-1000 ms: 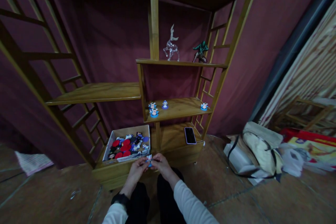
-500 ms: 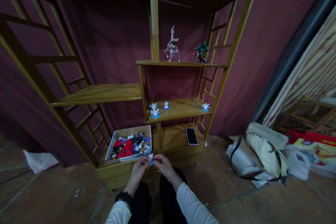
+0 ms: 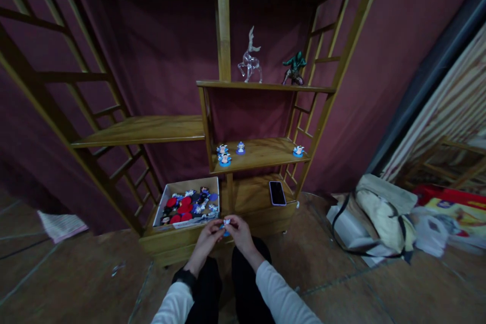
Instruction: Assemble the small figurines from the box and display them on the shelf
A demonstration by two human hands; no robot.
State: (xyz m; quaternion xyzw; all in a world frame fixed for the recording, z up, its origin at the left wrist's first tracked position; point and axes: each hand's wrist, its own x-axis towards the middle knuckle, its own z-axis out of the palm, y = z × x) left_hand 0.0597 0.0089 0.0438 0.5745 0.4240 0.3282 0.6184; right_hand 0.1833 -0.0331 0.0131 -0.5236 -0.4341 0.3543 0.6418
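Between my two hands is a small white figurine on a blue base (image 3: 227,226), partly covered by fingers. My left hand (image 3: 209,237) pinches it from the left, and my right hand (image 3: 241,233) grips it from the right near its top. Just beyond my left hand stands an open cardboard box (image 3: 162,206), filled with several small figurines and red, black and purple round bases. On the small shelf above (image 3: 266,156) are several similar figurines: one at the front left (image 3: 224,159), one with a purple base (image 3: 240,148) and one at the right end (image 3: 298,151).
A phone (image 3: 277,193) lies on the lower cabinet top. A clear glass deer (image 3: 250,63) and a dark green figure (image 3: 294,68) stand on the upper shelf. Bags (image 3: 383,212) and a plastic bag (image 3: 429,233) rest on the floor at the right.
Both hands have moved slightly right with the figurine, and the right fingers now cover more of it. The view has shifted a little.
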